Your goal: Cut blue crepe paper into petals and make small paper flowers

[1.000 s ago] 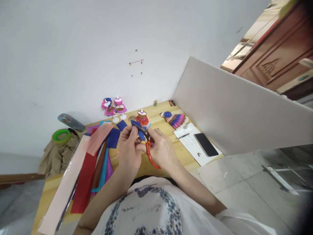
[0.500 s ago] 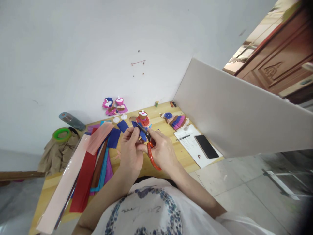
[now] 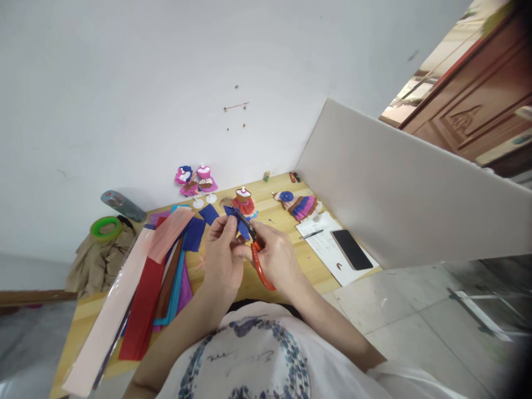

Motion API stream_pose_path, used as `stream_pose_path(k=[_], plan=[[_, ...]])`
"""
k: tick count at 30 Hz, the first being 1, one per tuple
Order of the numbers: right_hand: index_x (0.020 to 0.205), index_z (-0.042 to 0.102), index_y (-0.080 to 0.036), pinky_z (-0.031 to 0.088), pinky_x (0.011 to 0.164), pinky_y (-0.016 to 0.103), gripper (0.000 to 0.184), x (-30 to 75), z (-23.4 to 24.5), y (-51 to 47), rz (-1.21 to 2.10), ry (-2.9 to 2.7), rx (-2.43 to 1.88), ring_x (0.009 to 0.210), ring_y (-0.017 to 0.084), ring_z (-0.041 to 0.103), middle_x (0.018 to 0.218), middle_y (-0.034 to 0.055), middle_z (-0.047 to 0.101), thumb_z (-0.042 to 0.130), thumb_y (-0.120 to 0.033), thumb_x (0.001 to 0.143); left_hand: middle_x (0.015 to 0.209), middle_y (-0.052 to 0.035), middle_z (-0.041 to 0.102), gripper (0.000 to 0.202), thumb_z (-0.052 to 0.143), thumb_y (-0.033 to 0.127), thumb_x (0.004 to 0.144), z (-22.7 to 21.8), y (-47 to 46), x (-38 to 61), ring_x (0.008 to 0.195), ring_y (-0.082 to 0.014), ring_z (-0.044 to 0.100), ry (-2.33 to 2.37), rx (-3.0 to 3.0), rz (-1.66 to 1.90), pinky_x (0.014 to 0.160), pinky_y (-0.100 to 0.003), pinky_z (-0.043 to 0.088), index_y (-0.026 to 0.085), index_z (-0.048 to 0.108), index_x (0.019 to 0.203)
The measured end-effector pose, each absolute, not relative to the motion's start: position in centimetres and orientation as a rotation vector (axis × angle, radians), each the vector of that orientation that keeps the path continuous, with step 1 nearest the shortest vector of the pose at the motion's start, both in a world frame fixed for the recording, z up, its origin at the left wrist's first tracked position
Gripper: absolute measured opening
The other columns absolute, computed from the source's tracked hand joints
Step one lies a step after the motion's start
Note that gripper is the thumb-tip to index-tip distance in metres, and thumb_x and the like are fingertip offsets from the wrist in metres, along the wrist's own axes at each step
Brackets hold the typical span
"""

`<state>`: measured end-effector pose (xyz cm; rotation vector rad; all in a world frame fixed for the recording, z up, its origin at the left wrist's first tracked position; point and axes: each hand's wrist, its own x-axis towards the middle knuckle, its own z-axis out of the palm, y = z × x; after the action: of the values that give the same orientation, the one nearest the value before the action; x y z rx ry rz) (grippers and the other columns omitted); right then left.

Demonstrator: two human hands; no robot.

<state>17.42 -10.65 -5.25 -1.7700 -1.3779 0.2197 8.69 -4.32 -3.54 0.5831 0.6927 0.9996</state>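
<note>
Between thumb and fingers, my left hand pinches a small piece of dark blue crepe paper. My right hand grips a pair of scissors with orange-red handles and dark blades. The blades lie across the blue paper, close to my left fingertips. Just beyond the hands stands a small dress-form figure in a brown and red paper dress. Further blue paper pieces lie to the left of my left hand.
Folded crepe paper in red and pale pink covers the table's left side. Two decorated figures stand by the wall. On the right are a paper dress, a written sheet, a phone and a white panel.
Both hands keep nearly the same place, with the scissors still across the blue paper. A small dark scrap now shows on the table just right of the scissors.
</note>
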Motion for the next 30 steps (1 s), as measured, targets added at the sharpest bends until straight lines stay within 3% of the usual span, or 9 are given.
stream_pose_path(k=[8,12,24,30], plan=[[0.105,0.069,-0.015,0.043,0.060,0.027,0.048,17.6,-4.6,-10.8,0.271,-1.402,-1.748,0.062,0.019,0.060,0.074,0.0062,0.068,0.064,-0.057,0.084,0.058,0.0061,0.059,0.030,0.085,0.029,0.065,-3.2,-4.0,8.2,0.046,-0.0048,0.053,0.700,0.636,0.985,0.049,-0.017,0.041,0.016,0.059,0.069],[0.095,0.068,-0.016,0.039,0.056,0.025,0.046,17.6,-4.5,-10.8,0.273,-1.412,-1.747,0.058,0.017,0.057,0.068,0.0038,0.065,0.063,-0.060,0.084,0.059,0.0059,0.058,0.030,0.085,0.030,0.066,-3.1,-3.9,8.0,0.048,-0.0052,0.053,0.694,0.654,0.969,0.050,-0.018,0.041,0.016,0.059,0.069],[0.073,0.058,-0.017,0.030,0.051,0.024,0.055,17.6,-5.0,-10.7,0.270,-1.422,-1.705,0.051,0.013,0.045,0.059,0.0003,0.055,0.051,-0.070,0.085,0.056,0.0059,0.056,0.031,0.084,0.031,0.067,-2.8,-3.8,7.8,0.046,-0.0055,0.051,0.725,0.691,0.980,0.048,-0.018,0.040,0.016,0.057,0.066],[0.074,0.060,-0.017,0.032,0.051,0.025,0.053,17.6,-5.1,-10.8,0.273,-1.425,-1.718,0.051,0.014,0.045,0.059,0.0003,0.054,0.053,-0.069,0.085,0.069,0.0029,0.066,0.025,0.084,0.029,0.067,-2.6,-3.5,7.6,0.053,-0.0069,0.057,0.691,0.660,0.987,0.051,-0.018,0.044,0.017,0.064,0.074]])
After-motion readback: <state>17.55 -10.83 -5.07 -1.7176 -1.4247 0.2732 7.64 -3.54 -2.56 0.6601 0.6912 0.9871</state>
